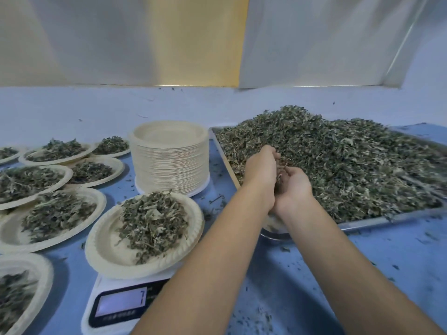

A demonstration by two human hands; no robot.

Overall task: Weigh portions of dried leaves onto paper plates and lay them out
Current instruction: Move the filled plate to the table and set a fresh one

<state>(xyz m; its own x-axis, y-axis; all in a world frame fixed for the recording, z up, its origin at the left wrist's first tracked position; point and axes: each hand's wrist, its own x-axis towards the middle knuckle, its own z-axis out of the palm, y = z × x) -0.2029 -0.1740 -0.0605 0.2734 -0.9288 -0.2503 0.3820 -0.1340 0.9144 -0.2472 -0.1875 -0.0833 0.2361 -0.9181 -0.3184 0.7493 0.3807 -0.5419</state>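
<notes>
I've got a flat blue tabletop (362, 262) strewn with dark leaf crumbs (256, 317). On it sit a white digital scale (116, 308), a tall stack of cream paper plates (170, 158) and a rectangular steel tray (387, 220) heaped with dried leaves (350, 160). At left are leaf-filled cream paper plates (9, 238), seven I think.

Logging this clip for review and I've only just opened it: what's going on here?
A person is portioning dried leaves. The left hand and right hand are cupped together over the near corner of the heaped metal tray, gathering a small bunch. A paper plate already holding a portion sits on the scale, whose display is lit. A stack of empty plates stands behind it, and filled plates are laid out to the left.
</notes>
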